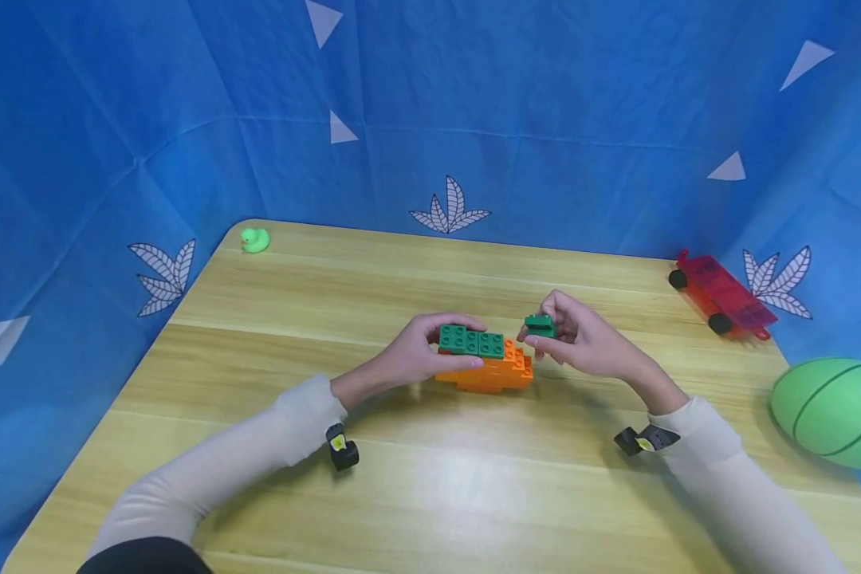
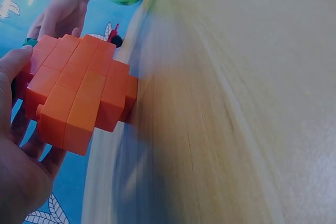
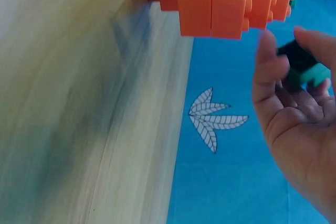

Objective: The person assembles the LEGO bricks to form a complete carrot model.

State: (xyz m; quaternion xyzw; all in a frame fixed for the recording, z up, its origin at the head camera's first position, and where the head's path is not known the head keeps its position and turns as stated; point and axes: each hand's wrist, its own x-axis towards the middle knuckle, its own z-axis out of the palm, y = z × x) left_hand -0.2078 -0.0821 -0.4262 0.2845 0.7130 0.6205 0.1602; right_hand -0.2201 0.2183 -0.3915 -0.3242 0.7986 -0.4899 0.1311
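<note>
Near the middle of the table, my left hand (image 1: 418, 351) grips a build of toy bricks (image 1: 493, 376) from its left end, thumb on the near side and fingers behind. The body is orange and stepped, and green studded bricks (image 1: 471, 341) cover part of its top. Its smooth orange side (image 2: 79, 87) faces the left wrist camera. Just right of the build, my right hand (image 1: 590, 341) holds a small green brick piece (image 1: 540, 325) between thumb and fingers, apart from the orange bricks. In the right wrist view the green piece (image 3: 300, 61) is partly hidden by fingers.
A light green toy duck (image 1: 255, 240) sits at the table's far left corner. At the right edge stand a translucent red toy car (image 1: 725, 295) and a green ball (image 1: 835, 410) with dark lines. A blue patterned cloth (image 1: 545, 96) hangs behind the wooden table (image 1: 430, 494).
</note>
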